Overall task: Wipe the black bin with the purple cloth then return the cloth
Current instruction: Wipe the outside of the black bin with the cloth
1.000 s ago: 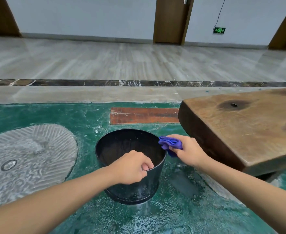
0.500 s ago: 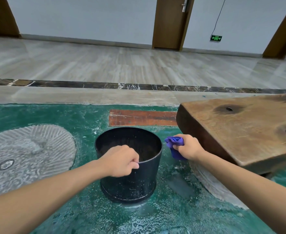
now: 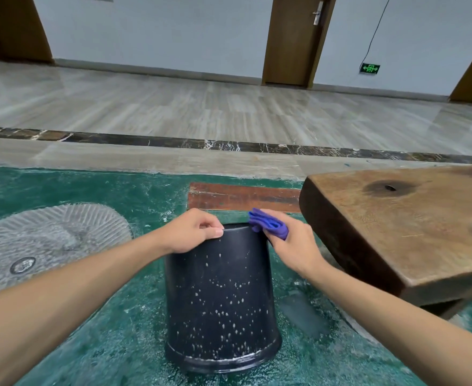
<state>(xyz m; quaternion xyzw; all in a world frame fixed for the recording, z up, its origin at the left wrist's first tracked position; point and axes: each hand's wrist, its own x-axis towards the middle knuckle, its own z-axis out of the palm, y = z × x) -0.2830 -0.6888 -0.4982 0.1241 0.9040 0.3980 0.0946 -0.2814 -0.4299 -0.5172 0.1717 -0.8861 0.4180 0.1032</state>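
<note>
One view only, head camera. Black bin (image 3: 220,299) stands at 6 o'clock of centre on the green textured floor (image 3: 89,196), tipped away from the wearer so its near outer wall faces the lens and the mouth is hidden. Wall is speckled with pale spots from mid-height down to the base ring.

Left hand (image 3: 191,232) is curled closed over the rim at the bin's 11 o'clock, thumb on the edge, steadying the tilt. Right hand (image 3: 290,243) is closed around the bunched purple cloth (image 3: 268,227), pressed to the rim at the bin's 1 o'clock. Wooden bench (image 3: 402,227) sits just beside the right hand, at 3 o'clock.

Judgement on the step: wiping the outside. Best done by keeping the left grip firm so the bin does not roll, flattening the cloth against the wall instead of a tight wad, and drawing downward strokes through the spotted band, rotating the bin to reach the far side. Risk: base sliding on the wet-looking floor.

Against the frame half a second back: the bin then stood nearly upright with its open mouth showing; now tilted forward. Left hand has shifted from the near rim toward the far left. Cloth has moved from beside the wall up to the rim.
</note>
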